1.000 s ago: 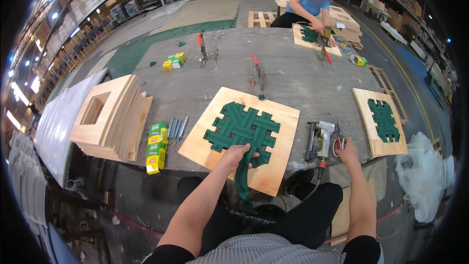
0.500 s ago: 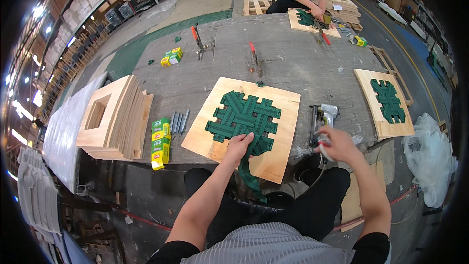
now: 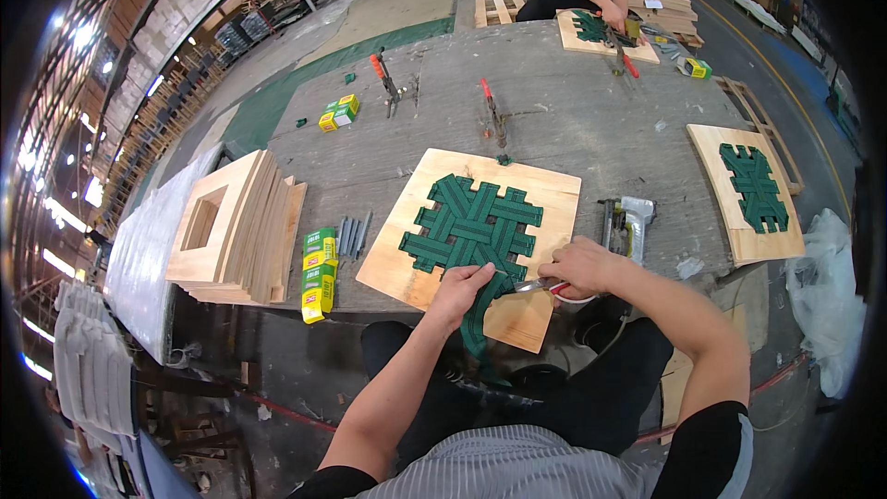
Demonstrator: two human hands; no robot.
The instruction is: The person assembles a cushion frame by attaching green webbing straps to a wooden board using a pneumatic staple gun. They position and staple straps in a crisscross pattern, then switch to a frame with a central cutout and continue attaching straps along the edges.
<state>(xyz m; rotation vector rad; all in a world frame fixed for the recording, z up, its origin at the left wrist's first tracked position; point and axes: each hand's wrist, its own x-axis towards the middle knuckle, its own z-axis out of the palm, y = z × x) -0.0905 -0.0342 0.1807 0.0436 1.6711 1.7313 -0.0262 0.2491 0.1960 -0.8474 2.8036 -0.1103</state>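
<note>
The loose green webbing strap (image 3: 478, 314) is pinched by the left hand (image 3: 459, 288); red-handled scissors (image 3: 545, 286) are gripped closed-fisted by the right hand (image 3: 577, 266) (blades at strap).

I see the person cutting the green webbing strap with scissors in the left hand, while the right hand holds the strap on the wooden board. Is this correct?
Not quite. The head view shows the scissors in the right hand; the left hand holds the green webbing strap on the wooden board.

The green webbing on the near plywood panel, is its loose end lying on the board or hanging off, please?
Hanging off: the green webbing trails over the plywood panel edge below the left hand.
</note>
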